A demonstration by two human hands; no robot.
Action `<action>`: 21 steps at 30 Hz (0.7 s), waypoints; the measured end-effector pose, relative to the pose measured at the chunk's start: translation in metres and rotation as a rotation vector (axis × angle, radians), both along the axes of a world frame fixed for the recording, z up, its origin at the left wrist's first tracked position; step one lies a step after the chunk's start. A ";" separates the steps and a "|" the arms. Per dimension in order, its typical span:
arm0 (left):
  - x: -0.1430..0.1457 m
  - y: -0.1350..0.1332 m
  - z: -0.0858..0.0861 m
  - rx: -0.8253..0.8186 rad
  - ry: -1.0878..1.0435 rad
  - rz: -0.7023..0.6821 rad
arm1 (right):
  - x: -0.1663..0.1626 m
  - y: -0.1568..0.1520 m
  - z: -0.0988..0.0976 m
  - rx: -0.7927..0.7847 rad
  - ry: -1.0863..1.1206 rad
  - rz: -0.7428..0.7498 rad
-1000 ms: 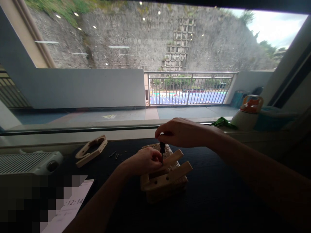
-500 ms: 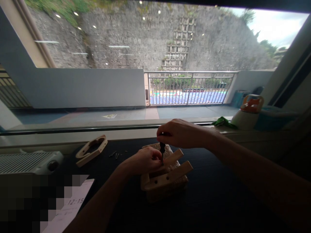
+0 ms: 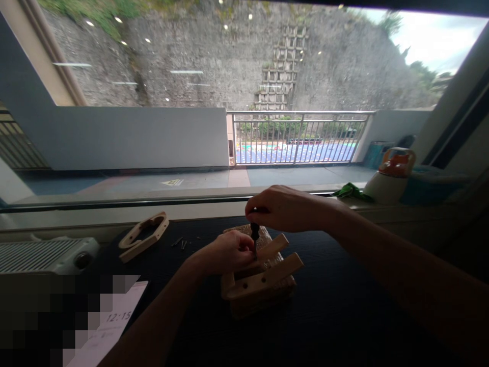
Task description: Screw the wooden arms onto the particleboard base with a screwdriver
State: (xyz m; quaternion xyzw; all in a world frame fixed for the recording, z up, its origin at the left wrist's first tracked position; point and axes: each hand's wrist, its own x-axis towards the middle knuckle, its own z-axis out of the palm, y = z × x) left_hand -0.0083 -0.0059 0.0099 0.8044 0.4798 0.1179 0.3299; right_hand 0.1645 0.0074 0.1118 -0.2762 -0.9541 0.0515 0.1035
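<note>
My right hand [image 3: 270, 208] is closed around the dark handle of a screwdriver [image 3: 255, 232], held upright with its shaft pointing down at a wooden frame. The pale wooden frame [image 3: 280, 270] has two arms pointing right and round holes in its near side. It lies on a rough brownish block [image 3: 244, 230]. My left hand [image 3: 239, 248] is closed beside the screwdriver's lower shaft, with the fingertips pinched together at the frame's far arm. What those fingertips hold, if anything, is hidden.
On the dark table [image 3: 344, 306], a second wooden piece [image 3: 141, 237] with a rounded opening lies at the left, near several screws [image 3: 183, 245]. A white radiator [image 3: 46, 255] and a lit screen [image 3: 114, 321] are farther left. A white bottle [image 3: 387, 183] and green cloth [image 3: 351, 192] stand by the window.
Almost nothing differs. My right hand has shifted very slightly on the screwdriver handle, while my left hand and the wooden frame stay in place.
</note>
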 end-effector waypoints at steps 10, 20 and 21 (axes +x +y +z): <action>0.000 -0.001 0.002 0.002 0.000 0.006 | 0.003 -0.002 0.007 0.007 -0.065 -0.025; 0.000 -0.001 0.002 0.057 0.010 0.008 | 0.000 0.000 0.003 0.012 -0.044 -0.064; 0.000 -0.001 0.002 0.055 0.007 0.010 | 0.000 0.000 0.002 0.019 -0.042 -0.076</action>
